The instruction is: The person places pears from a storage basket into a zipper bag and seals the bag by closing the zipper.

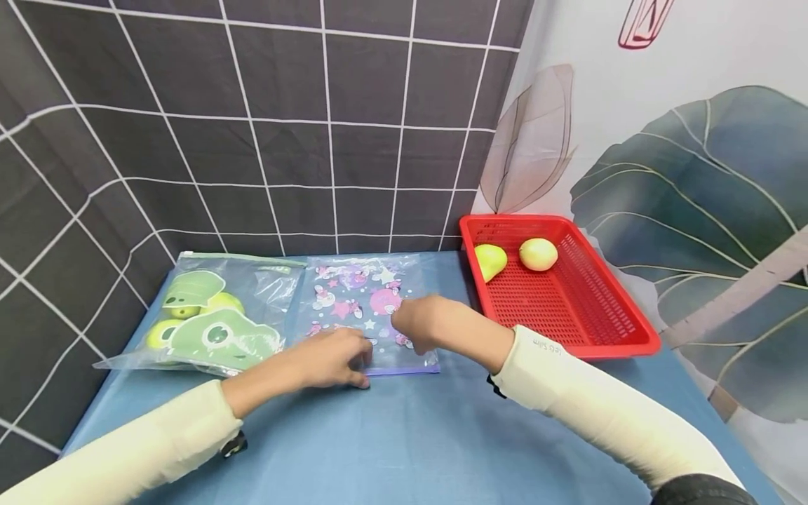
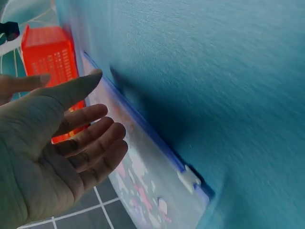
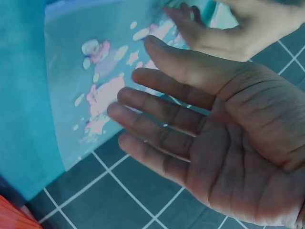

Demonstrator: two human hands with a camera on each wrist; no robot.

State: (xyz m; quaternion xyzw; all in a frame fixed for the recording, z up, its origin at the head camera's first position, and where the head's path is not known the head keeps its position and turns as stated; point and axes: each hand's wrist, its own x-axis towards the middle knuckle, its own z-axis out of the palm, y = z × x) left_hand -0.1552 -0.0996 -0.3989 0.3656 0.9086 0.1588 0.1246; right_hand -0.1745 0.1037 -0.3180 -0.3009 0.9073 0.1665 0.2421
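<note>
A clear bag (image 1: pixel 353 280) with pink and purple prints lies flat on the blue table, its purple zip edge (image 2: pixel 143 125) facing the front and a white slider (image 2: pixel 189 179) at one end. Over its front left part is my left hand (image 1: pixel 331 356), fingers loosely bent and holding nothing in the left wrist view. My right hand (image 1: pixel 419 321) hovers over the bag's right side; the right wrist view shows its palm (image 3: pixel 238 143) bare and its fingers relaxed. Whether either hand touches the bag, I cannot tell.
Left of the printed bag lies a larger bag (image 1: pixel 271 280) with a green animal print and several yellow-green fruits inside. A red basket (image 1: pixel 606 301) at the right holds a pear (image 1: pixel 490 261) and a round yellow fruit (image 1: pixel 539 254). Dark grid-patterned cloth (image 1: pixel 366 154) rises behind the table.
</note>
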